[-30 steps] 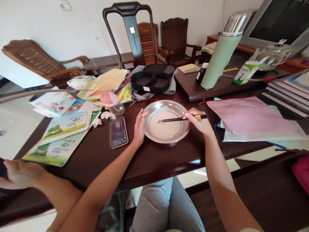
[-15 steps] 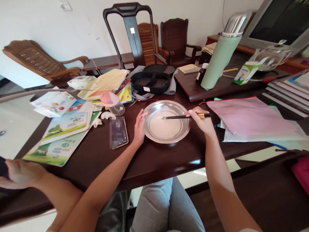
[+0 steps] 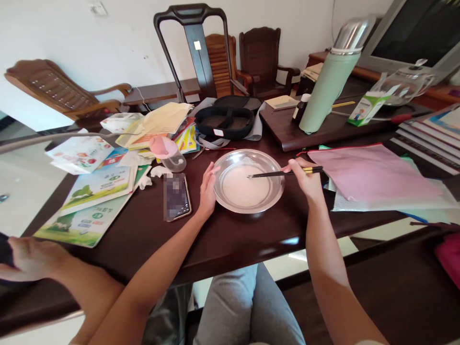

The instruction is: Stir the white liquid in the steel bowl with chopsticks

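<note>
A: By what are the goods carried?
B: By one table (image 3: 237,244), dark brown, glossy; light is reflected near its front edge.
A: What is entered mid-table?
B: One round metal dish (image 3: 247,209), set down flat.
A: Left of that?
B: One phone (image 3: 178,199), laid screen up; one clear cup (image 3: 176,161), pink-lidded; crumpled tissue (image 3: 145,182); green-and-white booklets (image 3: 86,215), overlapped.
A: Towards the back?
B: One low dark board (image 3: 285,141); one black case (image 3: 224,125), its underside hidden.
A: Right?
B: One whitish mesh folder (image 3: 359,205), partly covered by a pink pouch (image 3: 377,170).
</note>
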A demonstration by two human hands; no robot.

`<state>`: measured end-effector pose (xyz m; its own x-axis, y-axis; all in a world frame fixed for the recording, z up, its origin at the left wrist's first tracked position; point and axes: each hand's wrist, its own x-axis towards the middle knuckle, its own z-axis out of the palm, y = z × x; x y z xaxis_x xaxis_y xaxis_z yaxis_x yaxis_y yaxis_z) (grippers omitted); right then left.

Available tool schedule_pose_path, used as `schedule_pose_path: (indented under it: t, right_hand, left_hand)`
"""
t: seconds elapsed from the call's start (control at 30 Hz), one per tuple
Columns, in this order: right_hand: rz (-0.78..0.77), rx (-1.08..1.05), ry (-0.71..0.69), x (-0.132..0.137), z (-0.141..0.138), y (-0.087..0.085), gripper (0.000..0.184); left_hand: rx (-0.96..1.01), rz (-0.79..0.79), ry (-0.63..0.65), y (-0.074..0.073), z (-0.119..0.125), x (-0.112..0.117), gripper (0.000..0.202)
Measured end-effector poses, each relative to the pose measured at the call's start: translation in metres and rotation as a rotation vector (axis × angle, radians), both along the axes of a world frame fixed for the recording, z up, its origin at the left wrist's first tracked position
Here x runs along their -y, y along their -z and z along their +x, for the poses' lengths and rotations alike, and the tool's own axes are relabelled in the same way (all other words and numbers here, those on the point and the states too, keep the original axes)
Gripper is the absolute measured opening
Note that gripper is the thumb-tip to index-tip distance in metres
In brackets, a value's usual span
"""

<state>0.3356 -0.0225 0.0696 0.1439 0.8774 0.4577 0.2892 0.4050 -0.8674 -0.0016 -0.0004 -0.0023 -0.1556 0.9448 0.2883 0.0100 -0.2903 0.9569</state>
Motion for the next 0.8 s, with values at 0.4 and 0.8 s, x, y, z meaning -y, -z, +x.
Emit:
schedule_pose_path:
  t: [0.4, 0.8]
  right_hand:
    - [-0.010, 0.068, -0.041, -0.001, -0.006, 0.000, 0.065]
    - [-0.035, 0.103, -0.152, 0.000, -0.011, 0.000, 0.063]
  left_hand:
    - [0.020, 0.019, -0.001, 0.001, 0.001, -0.001, 0.064]
    - [-0.008, -0.008, 0.004, 0.000, 0.000, -0.001, 0.059]
